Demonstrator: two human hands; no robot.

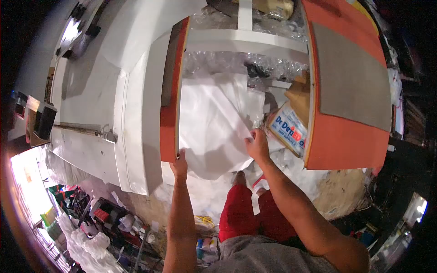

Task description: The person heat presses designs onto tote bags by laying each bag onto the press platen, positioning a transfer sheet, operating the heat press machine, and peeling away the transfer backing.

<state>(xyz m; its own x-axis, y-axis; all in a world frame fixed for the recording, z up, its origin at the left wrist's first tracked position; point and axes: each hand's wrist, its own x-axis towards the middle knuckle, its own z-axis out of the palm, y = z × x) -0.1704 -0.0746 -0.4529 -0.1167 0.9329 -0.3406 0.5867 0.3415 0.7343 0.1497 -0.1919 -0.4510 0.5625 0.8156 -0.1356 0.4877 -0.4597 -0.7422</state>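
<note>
My left hand (179, 164) is closed on the near bottom corner of a narrow orange board (169, 136) with a grey-brown strip on it. The board stands against a white cabinet-like body on the left. In my right hand (258, 145) the edge of a large white sheet (214, 123) is pinched; whether it is cloth or plastic I cannot tell. The sheet hangs in folds between the orange board and a wide orange panel (350, 145) on the right. Part of my right fingers is hidden by the hand itself.
A printed sack (287, 127) and brown cardboard (298, 98) lean beside the right panel. White frame bars (248, 43) cross the far side, with clear plastic wrap (277, 66) behind. Left stands the white cabinet-like body (132, 113). Tools and white bags (86, 241) clutter the lower left floor.
</note>
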